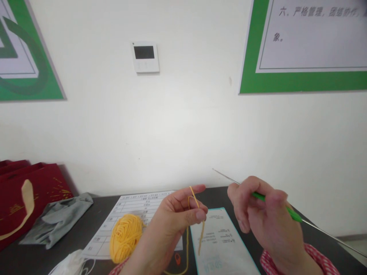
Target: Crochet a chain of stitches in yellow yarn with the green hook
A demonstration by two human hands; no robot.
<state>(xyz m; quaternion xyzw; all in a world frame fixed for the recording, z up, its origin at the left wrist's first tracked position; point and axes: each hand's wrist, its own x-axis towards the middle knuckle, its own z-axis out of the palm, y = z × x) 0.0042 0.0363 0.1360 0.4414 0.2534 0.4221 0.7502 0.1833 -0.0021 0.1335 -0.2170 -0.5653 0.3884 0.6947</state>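
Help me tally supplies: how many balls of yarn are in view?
1: the yellow yarn ball, which appears to rest on the printed sheet, left of the person's left hand. Others could be hidden, for instance inside the red bag.

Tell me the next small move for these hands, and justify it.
I'd likely bring the crochet hook in the right hand toward the yellow yarn strand: the left hand has it over the index finger, the end hanging below the thumb, and the hook's tip is clear of it.
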